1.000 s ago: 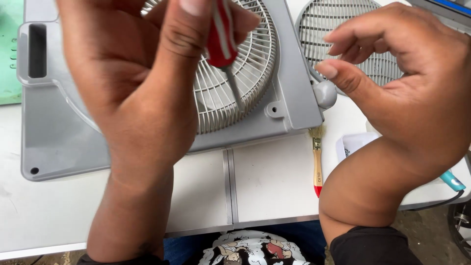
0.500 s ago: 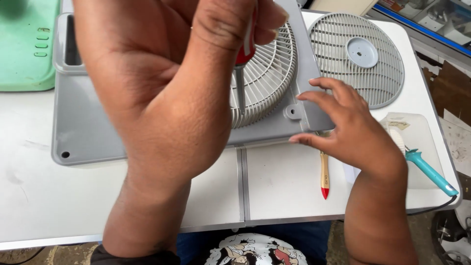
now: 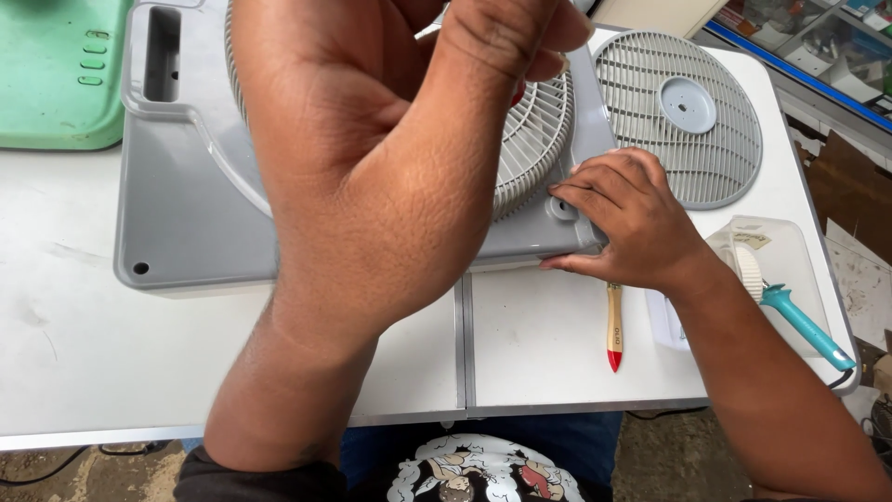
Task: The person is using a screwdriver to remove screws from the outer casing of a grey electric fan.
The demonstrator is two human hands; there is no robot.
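Since half a second ago the right hand [image 3: 632, 218] has slid inward and now lies flat on the near right corner of the grey fan housing [image 3: 186, 214], fingers [image 3: 595, 186] pressed together, tips beside a screw boss, thumb along the housing's near edge. Left hand [image 3: 390, 177] has come closer to the camera and fills the middle of the view; its fingers are bunched at the top, pinching a red-handled tool [image 3: 518, 93] of which only a sliver shows, tip hidden. Housing sits across the far middle of the white surface [image 3: 111, 353], its round ribbed grille [image 3: 534, 139] mostly behind the left hand, a handle slot at its far left corner. Loose grey round grille [image 3: 683, 116] lies at the far right corner of the surface, just beside the housing. Small brush with wooden handle and red end [image 3: 614, 325] lies near the front edge, just under the right wrist. Clear plastic tub [image 3: 790, 251] at the right edge, a teal-handled tool [image 3: 804, 325] leaning out of it. Green plastic piece [image 3: 56, 74] at the far left corner.
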